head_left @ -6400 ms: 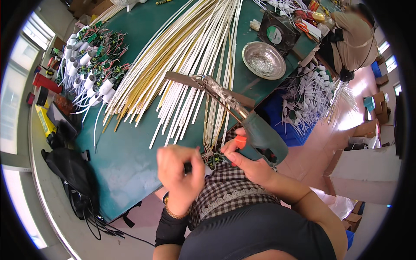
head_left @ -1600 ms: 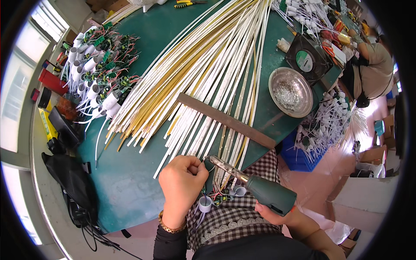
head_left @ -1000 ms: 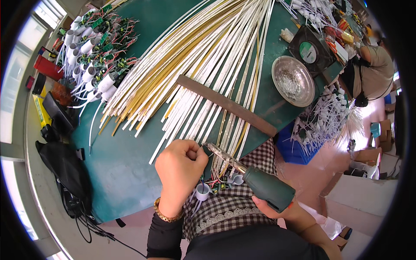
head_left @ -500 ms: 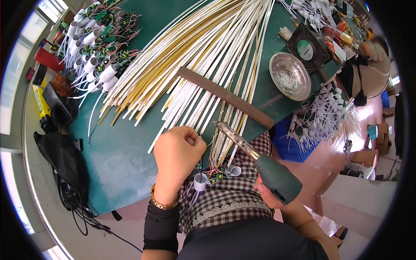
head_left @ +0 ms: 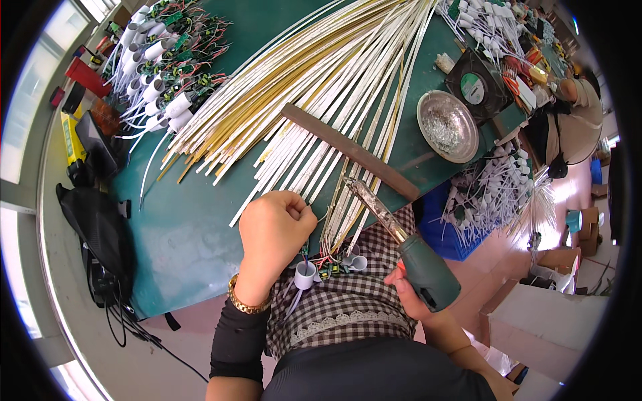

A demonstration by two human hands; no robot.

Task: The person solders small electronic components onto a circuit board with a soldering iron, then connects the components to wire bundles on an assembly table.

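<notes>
My left hand point(head_left: 275, 226) is closed in a pinch at the near ends of the white strips point(head_left: 321, 157); what its fingers hold is hidden. Just below it a white plastic tube point(head_left: 305, 275) with a small circuit board and wires hangs over my checkered apron point(head_left: 364, 294). Further tubes point(head_left: 358, 262) and green circuit boards point(head_left: 328, 271) with red wires hang beside it at the strip ends. My right hand point(head_left: 409, 294) grips the dark green handle of a soldering iron point(head_left: 428, 274). Its tarnished tip points up and left over the strips, right of my left hand.
A brown bar point(head_left: 351, 151) lies across the fanned strips. Right of them are a metal bowl point(head_left: 448, 127) of silvery bits and a black fan point(head_left: 475, 87). Tubes with boards point(head_left: 157, 87) are heaped far left. A blue bin point(head_left: 455, 237) stands right; a person point(head_left: 578, 117) sits beyond.
The soldering iron's tip has moved slightly away from me and to the right. My left hand keeps its pinch in nearly the same place. The whole view has shifted a little.
</notes>
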